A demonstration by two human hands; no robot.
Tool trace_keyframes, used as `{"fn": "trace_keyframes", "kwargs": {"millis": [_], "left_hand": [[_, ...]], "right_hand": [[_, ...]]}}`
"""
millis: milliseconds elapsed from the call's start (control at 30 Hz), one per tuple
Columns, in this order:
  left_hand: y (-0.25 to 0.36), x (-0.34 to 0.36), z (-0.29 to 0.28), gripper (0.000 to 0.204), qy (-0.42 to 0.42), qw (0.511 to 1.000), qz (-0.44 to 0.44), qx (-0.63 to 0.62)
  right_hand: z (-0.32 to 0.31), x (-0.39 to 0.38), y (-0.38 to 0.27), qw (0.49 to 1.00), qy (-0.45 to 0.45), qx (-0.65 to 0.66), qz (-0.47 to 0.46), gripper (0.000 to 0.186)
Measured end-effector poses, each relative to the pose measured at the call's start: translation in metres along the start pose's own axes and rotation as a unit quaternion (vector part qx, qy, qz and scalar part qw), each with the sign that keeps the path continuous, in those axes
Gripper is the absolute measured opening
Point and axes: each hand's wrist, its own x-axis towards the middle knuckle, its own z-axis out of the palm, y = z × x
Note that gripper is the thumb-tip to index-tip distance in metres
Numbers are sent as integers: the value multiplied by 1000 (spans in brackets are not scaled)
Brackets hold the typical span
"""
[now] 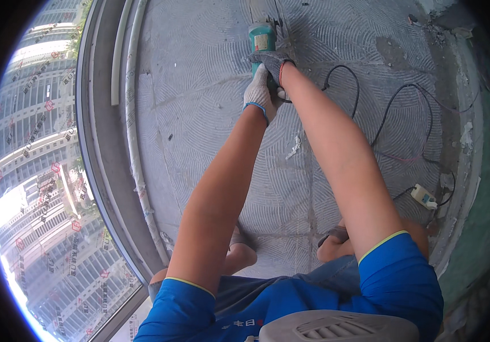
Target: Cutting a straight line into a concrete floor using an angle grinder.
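A teal angle grinder (262,41) lies at the top middle, its head pointing away from me over the grooved grey floor (216,148). My right hand (274,60), in a dark grey glove with a red cuff, is closed over the grinder's body. Behind it my left hand (260,93), in a whitish glove with a blue cuff, wraps the rear of the tool. Both arms stretch forward. The disc is hard to make out. Dark lines run along the floor beyond the grinder's head.
A black cord (357,91) loops across the floor to the right, near a white socket block (423,196). Pale pipes (132,114) run along the left beside a large window (40,142). White debris (294,147) lies mid-floor. My feet (241,255) are below.
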Motion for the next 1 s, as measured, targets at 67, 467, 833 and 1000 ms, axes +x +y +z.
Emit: {"fn": "trace_keyframes", "kwargs": {"millis": [67, 467, 833, 1000], "left_hand": [[-4, 8, 9, 35, -16, 1000, -6, -2], [-9, 13, 19, 37, 56, 998, -36, 23], [-12, 5, 17, 35, 125, 990, -42, 51], [-14, 3, 9, 34, 123, 990, -45, 51]], "right_hand": [[-14, 19, 1, 1000, 8, 5, -12, 63], [-22, 42, 11, 998, -29, 22, -42, 42], [-15, 40, 21, 993, 1, -28, -112, 64], [-11, 42, 30, 990, 13, -32, -137, 70]]}}
